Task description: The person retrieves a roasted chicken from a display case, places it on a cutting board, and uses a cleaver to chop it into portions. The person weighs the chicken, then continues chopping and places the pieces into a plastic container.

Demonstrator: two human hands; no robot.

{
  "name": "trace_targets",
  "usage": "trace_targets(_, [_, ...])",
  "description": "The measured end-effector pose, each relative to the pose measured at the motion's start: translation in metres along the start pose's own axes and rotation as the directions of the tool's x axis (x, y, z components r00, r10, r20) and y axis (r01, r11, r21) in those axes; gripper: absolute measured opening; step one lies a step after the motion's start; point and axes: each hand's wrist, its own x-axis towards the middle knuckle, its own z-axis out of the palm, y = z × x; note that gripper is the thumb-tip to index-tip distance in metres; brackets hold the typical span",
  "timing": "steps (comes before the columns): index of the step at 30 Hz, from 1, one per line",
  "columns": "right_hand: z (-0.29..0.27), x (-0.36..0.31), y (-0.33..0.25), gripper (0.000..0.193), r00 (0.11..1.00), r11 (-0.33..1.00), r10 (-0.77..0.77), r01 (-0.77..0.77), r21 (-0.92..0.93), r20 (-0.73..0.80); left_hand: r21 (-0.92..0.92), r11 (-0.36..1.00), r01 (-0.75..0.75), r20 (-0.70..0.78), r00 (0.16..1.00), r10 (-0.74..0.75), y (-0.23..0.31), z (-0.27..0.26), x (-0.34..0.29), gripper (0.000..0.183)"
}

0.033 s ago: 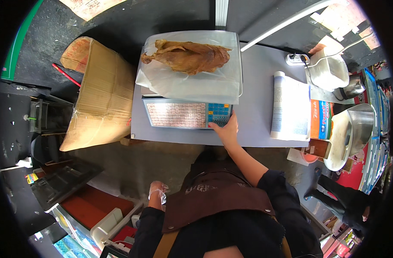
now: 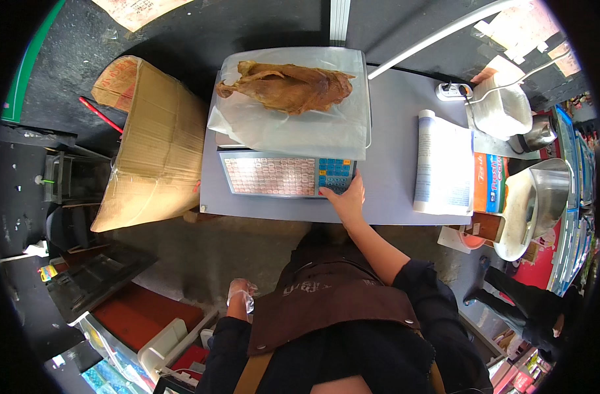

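Note:
A browned, whole cooked bird, perhaps a duck (image 2: 293,87), lies on a translucent plastic sheet (image 2: 300,134) spread over the scale's pan. In front of it is the scale's panel (image 2: 268,176), with a wide label grid and blue keys. My right hand (image 2: 349,198) is bare, its thumb on the lower keys and its fingers apart from the thumb along the panel's right edge. Down at my left side hangs my left hand (image 2: 239,290), in a clear plastic glove; its fingers are mostly hidden.
A tall cardboard box (image 2: 159,144) stands against the grey table's (image 2: 385,197) left end. On the right are a roll of plastic bags (image 2: 438,164), a power strip (image 2: 453,90), stacked clear containers (image 2: 503,108) and a metal pot (image 2: 551,190). Another person's legs (image 2: 516,299) show at lower right.

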Motion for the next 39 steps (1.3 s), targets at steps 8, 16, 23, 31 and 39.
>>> trace_targets(8, [-0.001,0.002,0.003,0.098,1.000,0.997,0.013,-0.014,-0.079,-0.013,0.736,0.670,-0.093,-0.189,0.923,0.335,0.135,-0.100,-0.066,0.017])
trace_targets(16, [-0.011,0.004,0.014,0.103,0.991,0.994,-0.025,0.012,0.105,0.130,0.369,0.299,-0.880,-0.631,-0.001,0.776,0.387,-0.249,-0.216,0.026])
trace_targets(23, [-0.029,-0.013,0.013,0.093,0.994,0.995,-0.007,0.018,-0.095,0.112,0.900,0.059,-0.433,-0.118,-0.111,0.987,0.525,-0.291,-0.208,0.050])
trace_targets(31, [-0.069,-0.063,0.059,0.073,0.971,0.981,0.132,-0.157,0.114,0.202,0.945,-0.003,-0.326,0.004,0.002,1.000,0.553,-0.300,-0.180,0.041])
trace_targets(39, [-0.086,-0.087,0.086,0.044,0.926,0.944,0.159,-0.244,0.222,0.342,0.935,0.063,-0.350,-0.031,0.097,0.995,0.559,-0.309,-0.157,0.043])
